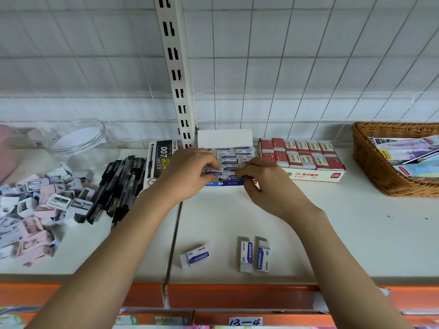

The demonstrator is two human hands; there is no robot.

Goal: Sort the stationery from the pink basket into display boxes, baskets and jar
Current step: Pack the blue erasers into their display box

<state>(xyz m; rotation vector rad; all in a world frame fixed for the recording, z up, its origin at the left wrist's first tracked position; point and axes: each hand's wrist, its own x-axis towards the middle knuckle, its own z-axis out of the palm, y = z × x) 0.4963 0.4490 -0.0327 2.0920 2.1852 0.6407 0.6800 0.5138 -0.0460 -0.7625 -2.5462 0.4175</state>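
Head view, shelf stock, itemised.

Blue eraser display box, 12 o'clock, lid flap up so the rows stay reachable. My left hand pinches one blue-sleeved eraser at the box's front row; my right hand pinches another eraser beside it, both grips closed to seat them label-up in line with the rest.

Three loose erasers, 6 o'clock, near the shelf edge, parked within reach, likely next in.

Red eraser box, 1 o'clock, full.

Wicker basket, 3 o'clock, holding flat packs.

Black pens and sharpeners, 9 o'clock, heaped unsorted before the clear jar; pink basket at 10 o'clock, barely in view.
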